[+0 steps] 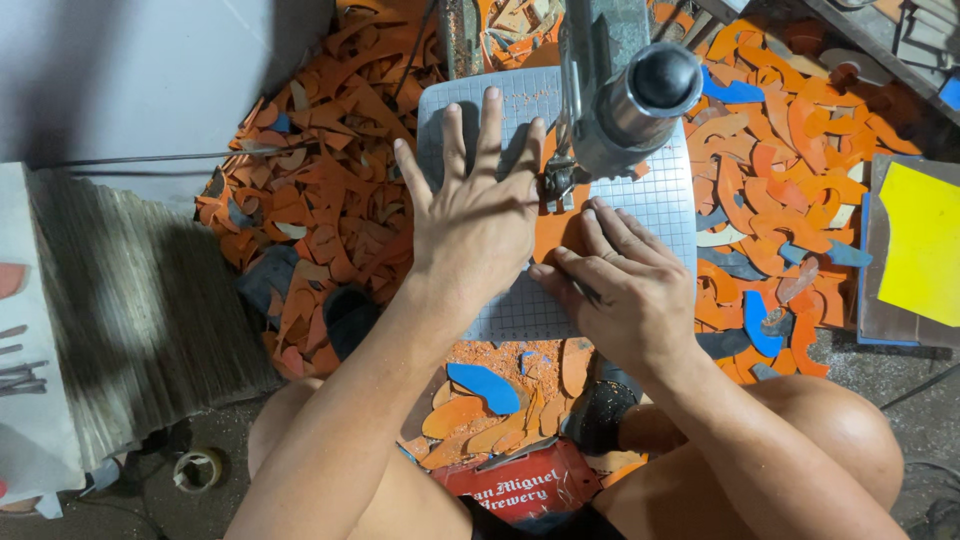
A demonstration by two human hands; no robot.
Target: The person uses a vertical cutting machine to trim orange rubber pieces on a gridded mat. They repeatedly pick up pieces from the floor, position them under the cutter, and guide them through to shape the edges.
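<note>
Two bare hands press one orange sheet [556,232] flat on the small gridded worktop [660,200] of a cutting machine, and the machine's head [625,95] is the landmark for everything here. Far to the left of the head lies a stack of grey ribbed boards [140,310], then a deep heap of orange offcuts [320,200] on the floor. Just left of the head, the left hand [472,215] lies palm down with its fingers [490,130] spread wide — holding nothing, only pinning the sheet. Directly below the head the sheet meets the blade area [556,182]; the blade itself is too small to make out. Below and slightly right of the head, the right hand [622,290] rests on the sheet's near edge, fingers close together and flat, gripping nothing.

Judged from this, the cut calls for even downward pressure from both palms, a slow feed, and fingertips kept to the sides of the blade's line — never in front of it. Right of the head lie more orange and blue scraps [790,170], and farthest right a yellow sheet [922,245].
</note>
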